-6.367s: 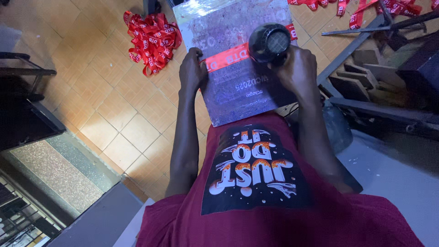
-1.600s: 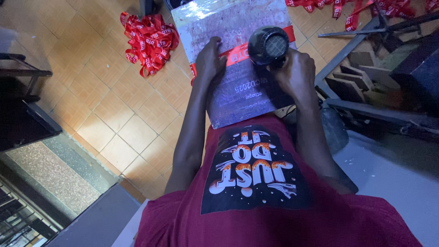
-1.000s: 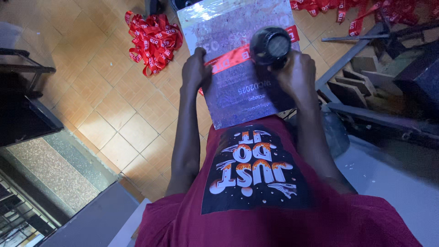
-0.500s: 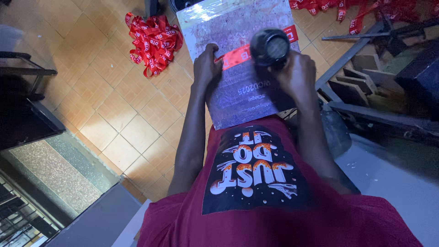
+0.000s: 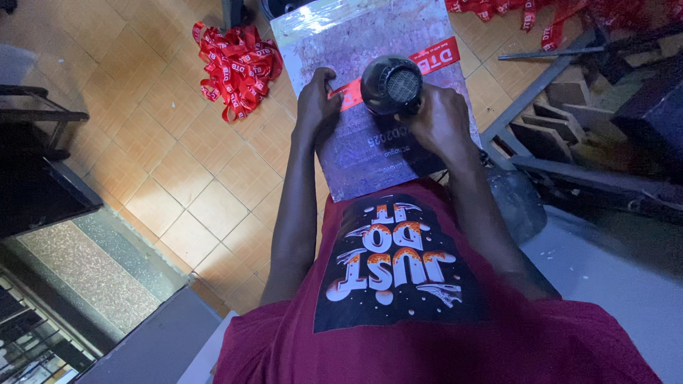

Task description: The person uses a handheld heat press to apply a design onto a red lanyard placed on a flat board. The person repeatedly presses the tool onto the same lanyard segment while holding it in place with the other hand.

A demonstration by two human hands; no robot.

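Observation:
My right hand (image 5: 442, 117) grips a black hair-dryer-like blower (image 5: 391, 85), its round rear grille facing up, held over a red printed ribbon (image 5: 427, 57). The ribbon lies across a flat board wrapped in shiny plastic (image 5: 370, 153) that rests on my lap. My left hand (image 5: 316, 107) presses its fingertips on the ribbon's left end, right beside the blower. The ribbon's middle is hidden under the blower.
A heap of red ribbons (image 5: 235, 64) lies on the tan tiled floor (image 5: 185, 163) to the left. More red ribbons (image 5: 562, 11) are at the top right, near a metal frame and wooden pieces (image 5: 569, 107). A dark shelf unit (image 5: 35, 171) stands at left.
My left hand has shifted back and forth along the ribbon's left part and now sits higher, next to the blower. My right hand has kept the blower over the ribbon.

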